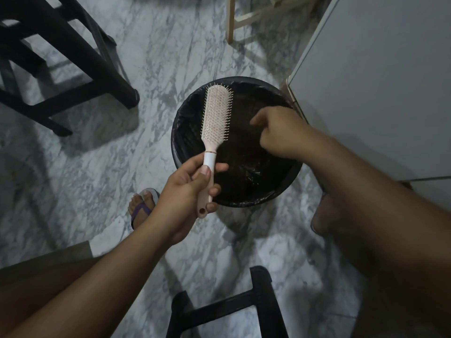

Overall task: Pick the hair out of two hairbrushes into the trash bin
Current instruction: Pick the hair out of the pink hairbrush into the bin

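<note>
Grey-veined marble floor (170,57) fills the dim room, seen from above. Low in the middle, the left hand (185,191) grips the handle of a pink brush (216,115), thumb laid along the front of the handle and fingers wrapped round from behind. The brush stands nearly upright in the view, bristles facing the camera, its head over the left part of the bin (174,142). No clump of hair can be made out among the bristles in this light.

To the right, apart from the brush, the right hand (278,132) hangs over the bin's mouth with its back to the camera and its fingers curled downward. Whether they pinch any hair, I cannot tell. The bin is round and black, lined with a dark bag, and stands just beside a white cabinet (378,93).

Below the left hand a foot (142,203) in a purple-strapped sandal rests on the floor. A black stool (73,57) stands at upper left, another black frame (263,301) at the bottom edge, and pale wooden legs (230,20) at the top.
</note>
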Available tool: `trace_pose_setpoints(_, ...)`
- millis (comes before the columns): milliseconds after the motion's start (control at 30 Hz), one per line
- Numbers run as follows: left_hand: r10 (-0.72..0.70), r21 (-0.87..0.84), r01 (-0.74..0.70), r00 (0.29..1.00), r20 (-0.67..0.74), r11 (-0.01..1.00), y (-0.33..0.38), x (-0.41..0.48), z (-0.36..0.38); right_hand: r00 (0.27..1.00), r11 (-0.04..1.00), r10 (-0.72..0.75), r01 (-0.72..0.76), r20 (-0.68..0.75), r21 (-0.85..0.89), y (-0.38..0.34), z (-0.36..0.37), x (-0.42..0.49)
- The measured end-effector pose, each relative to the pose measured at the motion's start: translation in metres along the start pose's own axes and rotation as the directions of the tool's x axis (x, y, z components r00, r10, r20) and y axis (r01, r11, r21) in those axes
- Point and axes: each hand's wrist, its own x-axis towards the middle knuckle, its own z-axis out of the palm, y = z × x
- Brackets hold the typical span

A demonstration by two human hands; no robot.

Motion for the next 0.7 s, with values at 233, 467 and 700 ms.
trace_pose_setpoints(233,-0.028,0.038,0.027,1.000,0.013,0.999,-0.004,-0.003,0.002,0.952,0.857,0.005,0.153,-0.305,0.491,-0.021,-0.006,-0.006)
trace_pose_setpoints(467,0.009,0.181,-0.016,0.999,0.043,0.983,-0.007,-0.009,0.003,0.937,0.906,-0.175,0.274,-0.303,0.323,-0.026,-0.005,-0.011)
trace_pose_setpoints(700,0.017,0.122,-0.025,0.998,0.068,0.992,-0.006,-0.009,0.005,0.851,0.859,-0.252,0.416,-0.461,0.298,-0.020,-0.004,-0.005)
